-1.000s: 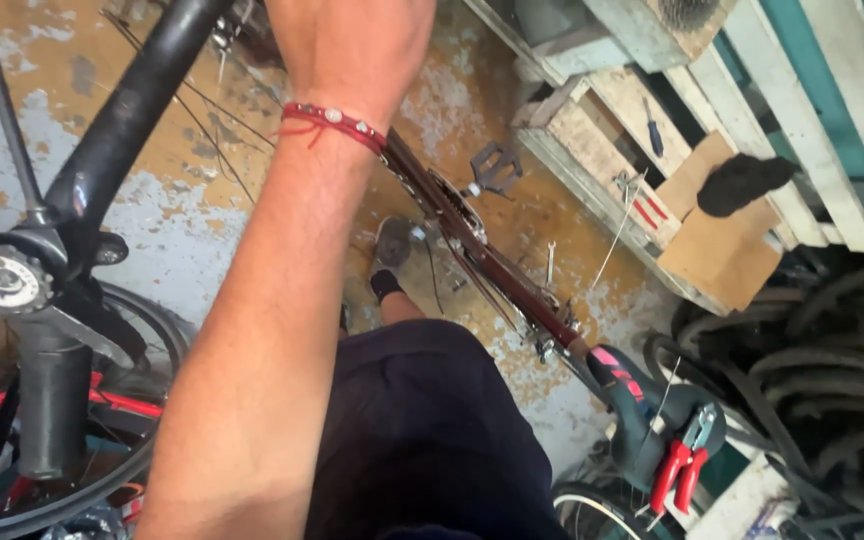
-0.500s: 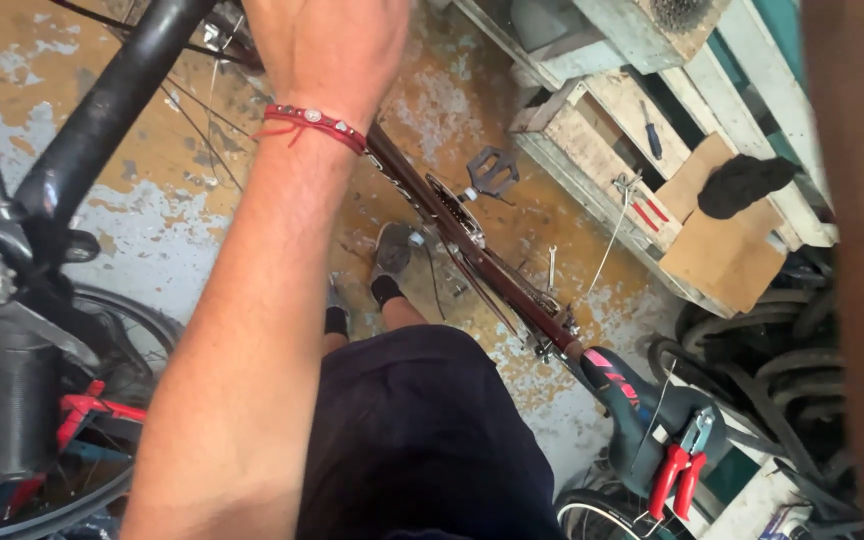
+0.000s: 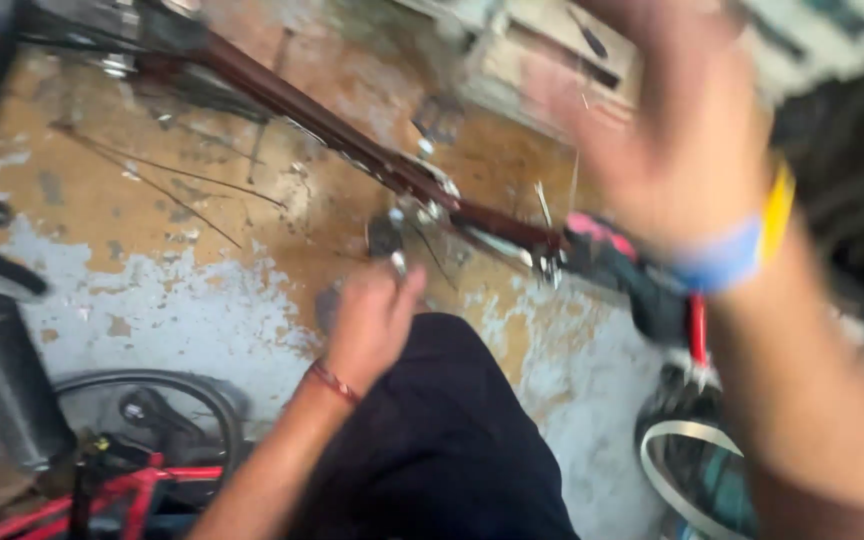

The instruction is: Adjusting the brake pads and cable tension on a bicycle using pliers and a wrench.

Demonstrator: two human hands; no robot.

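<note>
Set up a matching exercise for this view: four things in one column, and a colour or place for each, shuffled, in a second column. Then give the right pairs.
Things:
1. left hand
2. right hand
3. bicycle tube
4. bicycle frame

Descriptions:
A. red, at the bottom left corner
B. dark reddish brown, slanting across the floor from upper left to centre
C. raised and blurred at upper right, blue and yellow bands at its wrist
D. lowered at the centre, thin red band at its wrist

Pairs: 1-D, 2-C, 3-B, 4-A
</note>
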